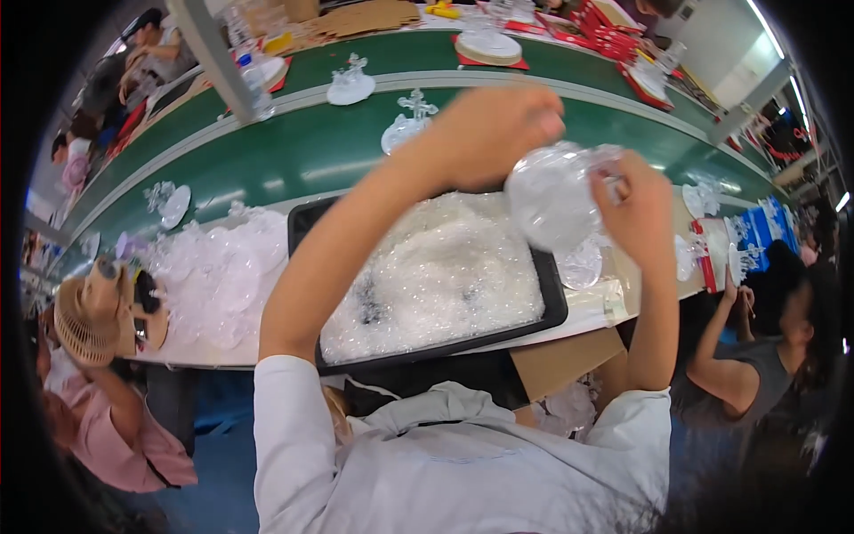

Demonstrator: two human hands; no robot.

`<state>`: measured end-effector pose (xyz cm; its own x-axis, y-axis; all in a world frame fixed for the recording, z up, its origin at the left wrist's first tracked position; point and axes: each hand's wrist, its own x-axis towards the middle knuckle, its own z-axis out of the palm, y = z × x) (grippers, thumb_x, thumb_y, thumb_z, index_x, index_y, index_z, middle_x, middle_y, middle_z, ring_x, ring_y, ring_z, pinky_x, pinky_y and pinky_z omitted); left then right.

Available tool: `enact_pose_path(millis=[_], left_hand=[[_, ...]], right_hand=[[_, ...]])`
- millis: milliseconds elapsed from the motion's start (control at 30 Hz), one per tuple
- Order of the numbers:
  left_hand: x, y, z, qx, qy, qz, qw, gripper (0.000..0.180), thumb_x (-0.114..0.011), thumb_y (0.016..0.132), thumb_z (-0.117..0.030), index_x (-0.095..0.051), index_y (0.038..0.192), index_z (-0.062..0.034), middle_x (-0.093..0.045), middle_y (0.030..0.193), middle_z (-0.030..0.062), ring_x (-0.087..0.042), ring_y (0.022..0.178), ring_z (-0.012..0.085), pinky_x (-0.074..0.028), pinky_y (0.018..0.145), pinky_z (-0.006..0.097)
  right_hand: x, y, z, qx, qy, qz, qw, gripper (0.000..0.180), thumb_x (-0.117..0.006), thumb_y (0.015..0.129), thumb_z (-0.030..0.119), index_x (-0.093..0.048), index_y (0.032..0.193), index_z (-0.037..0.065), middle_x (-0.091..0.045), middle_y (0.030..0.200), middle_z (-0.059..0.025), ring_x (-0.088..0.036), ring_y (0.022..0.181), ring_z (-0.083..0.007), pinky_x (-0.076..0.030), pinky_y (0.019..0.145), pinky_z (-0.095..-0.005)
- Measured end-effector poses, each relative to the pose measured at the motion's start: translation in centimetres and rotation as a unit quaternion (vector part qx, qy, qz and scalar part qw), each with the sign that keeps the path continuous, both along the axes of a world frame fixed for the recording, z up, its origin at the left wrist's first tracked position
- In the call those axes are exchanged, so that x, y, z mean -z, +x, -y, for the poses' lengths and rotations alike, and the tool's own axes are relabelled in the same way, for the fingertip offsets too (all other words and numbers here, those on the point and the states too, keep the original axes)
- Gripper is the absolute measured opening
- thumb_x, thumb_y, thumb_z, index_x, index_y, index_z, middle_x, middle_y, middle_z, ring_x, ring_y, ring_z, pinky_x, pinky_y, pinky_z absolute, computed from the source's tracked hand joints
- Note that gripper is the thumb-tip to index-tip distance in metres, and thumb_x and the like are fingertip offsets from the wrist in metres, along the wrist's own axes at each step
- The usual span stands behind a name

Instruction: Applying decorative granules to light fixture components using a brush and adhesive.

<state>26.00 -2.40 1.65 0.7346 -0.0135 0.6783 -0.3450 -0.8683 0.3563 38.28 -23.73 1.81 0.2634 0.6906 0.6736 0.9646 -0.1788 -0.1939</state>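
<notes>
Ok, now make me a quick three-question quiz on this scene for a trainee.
1. True or false: the right hand is holding the clear round piece.
2. The tray containing sparkling white bits is: A red, B black, C blue.
3. Fill in: the heap of clear pieces lies on the person's ____ side of the tray.

Key: 1 true; 2 B; 3 left.

left hand [507, 126] a blur
</notes>
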Motion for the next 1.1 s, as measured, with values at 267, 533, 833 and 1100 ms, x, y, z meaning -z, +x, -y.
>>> enact_pose_path(millis=[267,533,833,1100], left_hand=[[11.9,7.3,-20.5,-0.212,0.059,-0.362,0.906,0.062,-0.061,0.074,-0.002,-0.046,0.134,-0.01,-0.058,0.122,0.0232,-0.056,0.116,0.0394,-0.046,0.097,0.047],[12.7,7.1,-18.3,-0.168,0.024,-0.215,0.962,0.034,-0.069,0.086,-0.025,-0.054,0.111,-0.0071,-0.068,0.091,0.0202,-0.065,0.091,0.0411,-0.05,0.078,0.05],[3.7,-1.4,-11.7,-0.273,0.038,-0.003,0.961,0.016,-0.055,0.095,-0.017,-0.047,0.104,-0.0061,-0.065,0.083,0.0159,-0.064,0.079,0.0397,-0.051,0.066,0.049],[-0.9,-13.9,-7.4,-0.328,0.09,0.024,0.94,0.019,-0.058,0.084,-0.007,-0.049,0.1,-0.0024,-0.064,0.069,0.0217,-0.066,0.068,0.042,-0.053,0.061,0.051]], right_hand=[[2.0,17.5,12.1,0.325,-0.03,-0.028,0.945,0.031,-0.065,0.083,0.027,-0.067,0.099,0.001,-0.069,0.088,-0.0218,-0.068,0.086,-0.0387,-0.052,0.075,-0.0413],[2.6,22.0,-0.7,0.292,-0.021,-0.027,0.956,0.033,-0.065,0.081,0.03,-0.066,0.096,0.002,-0.068,0.088,-0.0232,-0.066,0.087,-0.0418,-0.051,0.077,-0.0461],[15.6,27.1,-18.7,0.126,-0.233,-0.087,0.96,0.035,-0.063,0.081,0.031,-0.065,0.099,0.001,-0.065,0.102,-0.0282,-0.062,0.099,-0.0457,-0.049,0.086,-0.0515],[7.0,16.9,-17.6,0.022,-0.261,0.002,0.965,0.032,-0.059,0.09,0.025,-0.064,0.1,-0.005,-0.066,0.087,-0.024,-0.064,0.082,-0.0414,-0.049,0.073,-0.0445]])
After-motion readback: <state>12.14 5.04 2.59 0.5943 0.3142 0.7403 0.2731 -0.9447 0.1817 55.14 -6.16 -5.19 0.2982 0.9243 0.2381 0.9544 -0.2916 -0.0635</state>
